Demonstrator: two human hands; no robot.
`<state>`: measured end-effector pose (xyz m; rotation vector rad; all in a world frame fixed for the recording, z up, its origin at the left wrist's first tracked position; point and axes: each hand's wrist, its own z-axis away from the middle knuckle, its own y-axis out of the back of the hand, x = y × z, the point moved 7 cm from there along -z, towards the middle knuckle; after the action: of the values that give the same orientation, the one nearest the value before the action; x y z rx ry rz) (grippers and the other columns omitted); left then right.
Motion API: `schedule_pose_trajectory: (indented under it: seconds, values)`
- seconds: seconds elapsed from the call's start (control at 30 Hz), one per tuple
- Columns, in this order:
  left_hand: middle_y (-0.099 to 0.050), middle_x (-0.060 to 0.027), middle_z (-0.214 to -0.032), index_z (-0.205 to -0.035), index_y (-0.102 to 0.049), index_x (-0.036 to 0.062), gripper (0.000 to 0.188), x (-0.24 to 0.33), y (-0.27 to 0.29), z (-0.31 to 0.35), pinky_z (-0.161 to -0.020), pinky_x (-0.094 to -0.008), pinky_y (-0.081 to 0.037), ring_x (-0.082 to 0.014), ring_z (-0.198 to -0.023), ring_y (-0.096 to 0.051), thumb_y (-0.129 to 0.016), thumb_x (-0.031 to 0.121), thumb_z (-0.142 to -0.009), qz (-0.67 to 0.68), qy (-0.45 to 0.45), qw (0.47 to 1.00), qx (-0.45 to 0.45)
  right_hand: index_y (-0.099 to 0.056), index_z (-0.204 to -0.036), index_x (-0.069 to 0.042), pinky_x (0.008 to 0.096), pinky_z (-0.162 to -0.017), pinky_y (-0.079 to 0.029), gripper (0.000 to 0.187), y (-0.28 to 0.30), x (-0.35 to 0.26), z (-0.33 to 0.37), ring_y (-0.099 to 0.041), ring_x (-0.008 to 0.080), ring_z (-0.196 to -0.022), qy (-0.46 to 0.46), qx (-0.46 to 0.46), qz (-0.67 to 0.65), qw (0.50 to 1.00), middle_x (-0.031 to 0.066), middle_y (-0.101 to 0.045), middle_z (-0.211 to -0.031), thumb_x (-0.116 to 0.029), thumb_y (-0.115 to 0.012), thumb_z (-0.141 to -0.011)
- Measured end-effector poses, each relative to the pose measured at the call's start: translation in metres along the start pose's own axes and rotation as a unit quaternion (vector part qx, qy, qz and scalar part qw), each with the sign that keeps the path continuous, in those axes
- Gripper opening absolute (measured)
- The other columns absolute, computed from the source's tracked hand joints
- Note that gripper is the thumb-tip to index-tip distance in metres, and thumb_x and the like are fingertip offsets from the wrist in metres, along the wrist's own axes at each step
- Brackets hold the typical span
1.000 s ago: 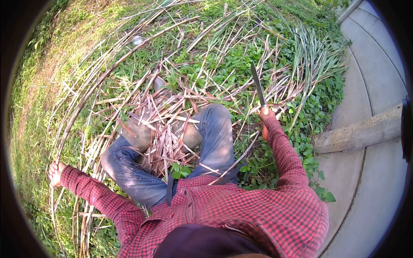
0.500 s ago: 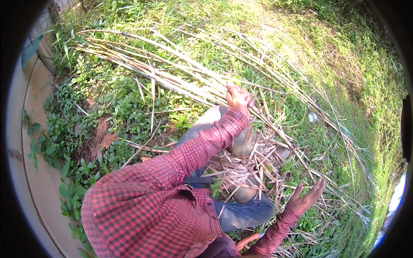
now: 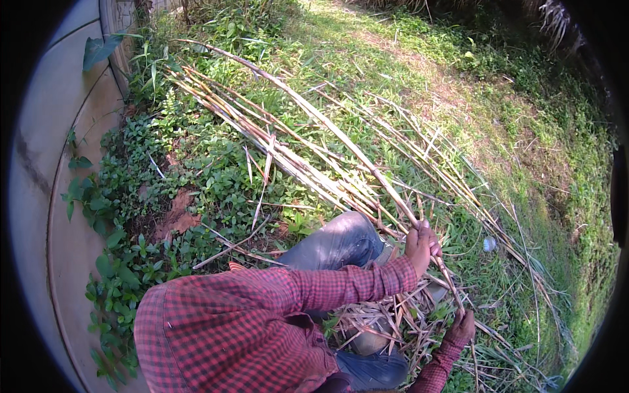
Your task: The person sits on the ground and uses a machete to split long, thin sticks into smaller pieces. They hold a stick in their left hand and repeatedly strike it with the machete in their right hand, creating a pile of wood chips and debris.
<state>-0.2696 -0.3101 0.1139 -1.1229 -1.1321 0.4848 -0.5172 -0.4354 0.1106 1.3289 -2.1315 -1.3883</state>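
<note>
One long, thin cane stalk (image 3: pixel 367 164) slants from the far left down to my hands at the lower right. My left hand (image 3: pixel 422 247) is wrapped round it, just beyond my knees. Closer to me, my right hand (image 3: pixel 464 325) is closed on the same stalk's near part, its fingers partly hidden. Below my left hand, dry husk strips (image 3: pixel 400 318) lie heaped between my legs and over my feet. A bundle of similar stalks (image 3: pixel 288 162) rests on the ground to the left of the held one.
Another row of thin stalks (image 3: pixel 452 180) lies on the grass at the right, with a small whitish round object (image 3: pixel 489 243) beside it. A pale wall or slab (image 3: pixel 78 262) runs along the left edge. Low leafy plants (image 3: pixel 118 242) grow next to it.
My left hand has moved right and nearer, and the long stalk now stands apart from the bundle. My right hand, open before, has closed on the stalk. The view has shifted too.
</note>
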Motion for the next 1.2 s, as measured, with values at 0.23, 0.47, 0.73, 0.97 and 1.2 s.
schedule_pose_trajectory:
  seconds: [0.23, 0.47, 0.73, 0.97, 1.2]
  values:
    - [-0.035, -0.0001, -0.060, -0.078, -0.034, 0.0094, 0.023, 0.019, -0.013, -0.005, -0.052, -0.0315, -0.045, -0.0121, -0.051, -0.039, -0.034, 0.027, -0.094, -0.022, -0.017, 0.998, -0.065, -0.055, -0.082, -0.001, 0.0335, -0.054, -0.041, 0.018, -0.017, -0.003, -0.011, -0.053, 0.0256, -0.058, -0.024, -0.004, -0.104, 0.994, 0.0147, -0.052, -0.066, -0.019, -0.056, -0.082]
    - [-0.037, -0.0014, -0.067, -0.086, -0.037, 0.0089, 0.020, 0.088, -0.011, -0.060, -0.066, -0.0378, -0.044, -0.0148, -0.060, -0.041, -0.032, 0.026, -0.094, -0.070, -0.049, 0.984, -0.159, -0.063, -0.098, -0.009, 0.0297, -0.069, -0.048, 0.023, -0.027, -0.064, -0.049, -0.060, 0.0211, -0.078, 0.101, 0.120, -0.266, 0.951, 0.0092, -0.061, -0.087, -0.009, -0.064, -0.075]
    - [-0.043, -0.0029, -0.058, -0.068, -0.042, 0.0071, 0.027, 0.096, 0.037, -0.144, -0.072, -0.0419, -0.047, -0.0167, -0.054, -0.046, -0.038, 0.020, -0.091, -0.090, -0.024, 0.985, -0.148, -0.060, -0.076, -0.011, 0.0329, -0.076, -0.042, 0.013, -0.034, -0.100, -0.068, -0.056, 0.0168, -0.079, 0.121, 0.237, -0.032, 0.963, 0.0008, -0.059, -0.081, -0.022, -0.065, -0.072]
    - [-0.055, -0.0165, -0.076, -0.082, -0.050, -0.0043, 0.027, 0.090, 0.285, -0.378, -0.085, -0.0514, -0.044, -0.0329, -0.080, -0.055, -0.033, 0.016, -0.088, 0.057, 0.132, 0.989, 0.028, -0.056, -0.084, -0.009, 0.0337, -0.072, -0.046, 0.013, -0.023, -0.081, -0.006, -0.055, 0.0227, -0.081, 0.027, 0.127, -0.143, 0.981, 0.0046, -0.054, -0.083, -0.020, -0.055, -0.078]
    - [-0.049, -0.0141, -0.122, -0.119, -0.043, -0.0033, 0.049, -0.002, 0.295, -0.285, -0.100, -0.0511, -0.026, -0.0251, -0.118, -0.041, -0.029, 0.033, -0.090, -0.298, 0.398, 0.860, 0.116, -0.061, -0.092, -0.006, 0.0292, -0.070, -0.049, 0.018, 0.150, 0.064, 0.302, -0.060, 0.0189, -0.074, -0.527, 0.316, 0.084, 0.784, 0.0086, -0.062, -0.084, -0.013, -0.056, -0.077]
